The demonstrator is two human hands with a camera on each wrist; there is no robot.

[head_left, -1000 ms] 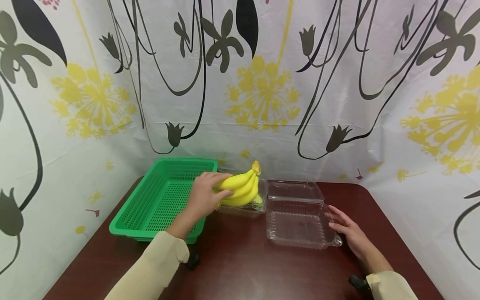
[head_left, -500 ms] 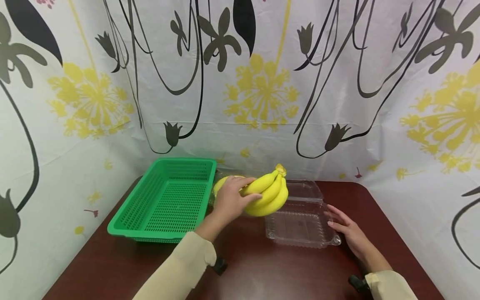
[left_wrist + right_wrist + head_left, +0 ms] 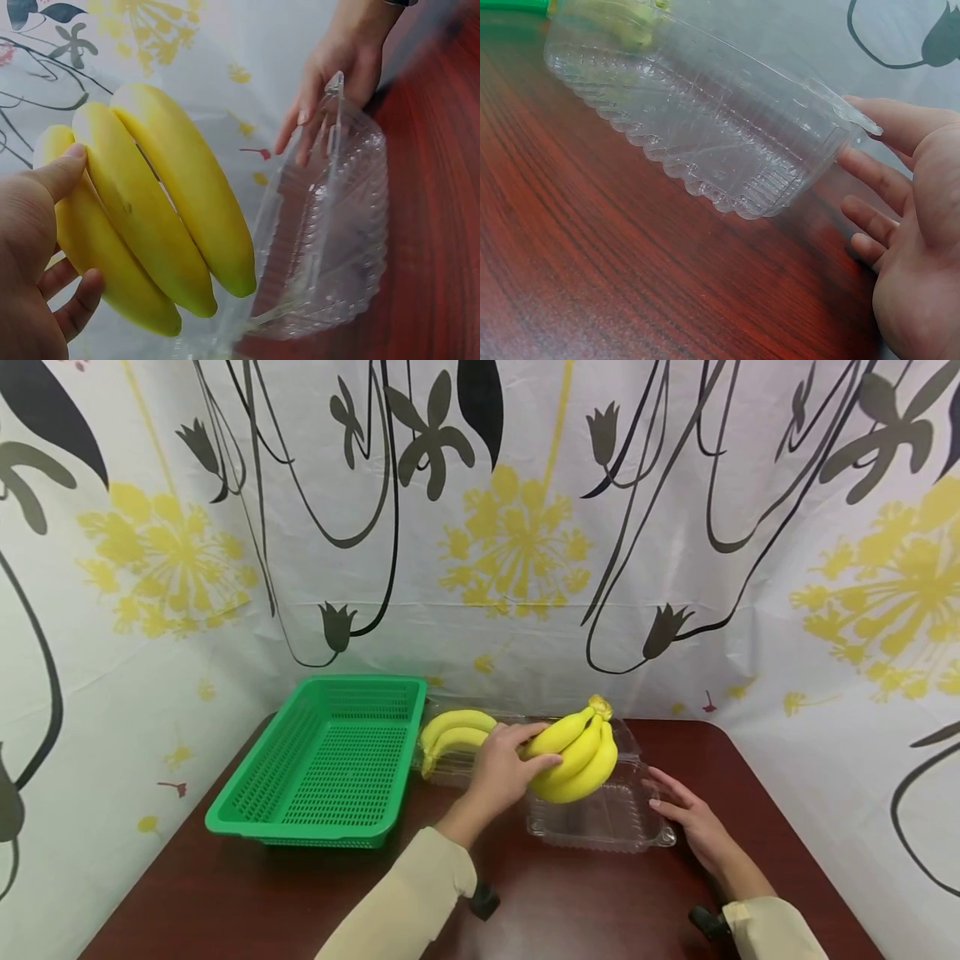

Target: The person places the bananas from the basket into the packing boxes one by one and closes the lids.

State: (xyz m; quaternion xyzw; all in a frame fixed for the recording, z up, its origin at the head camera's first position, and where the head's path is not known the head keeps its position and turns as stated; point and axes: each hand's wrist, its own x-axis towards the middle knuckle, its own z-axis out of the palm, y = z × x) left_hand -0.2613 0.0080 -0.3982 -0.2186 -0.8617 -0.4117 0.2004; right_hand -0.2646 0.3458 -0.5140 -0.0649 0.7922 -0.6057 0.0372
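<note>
A bunch of yellow bananas [image 3: 576, 756] is gripped by my left hand [image 3: 504, 768], thumb on one side and fingers on the other. In the head view the bunch overlaps the opened clear plastic clamshell container [image 3: 592, 822]. The left wrist view shows the bananas [image 3: 142, 202] large, tips toward the container. My right hand [image 3: 697, 822] touches the right end of that container, fingers mostly straight. Seen from the right wrist, its fingertips rest at the container's corner [image 3: 780, 172]. Behind my left hand, two more bananas [image 3: 457, 722] lie in another clear container.
A green perforated plastic basket [image 3: 330, 777] stands on the left of the dark red-brown table [image 3: 570, 910]. A white curtain [image 3: 480, 543] with a floral print hangs behind and along both sides.
My left hand has carried the bananas rightward, from over the back container to over the opened clamshell. Two bananas behind now show. My right hand stays at the container's end.
</note>
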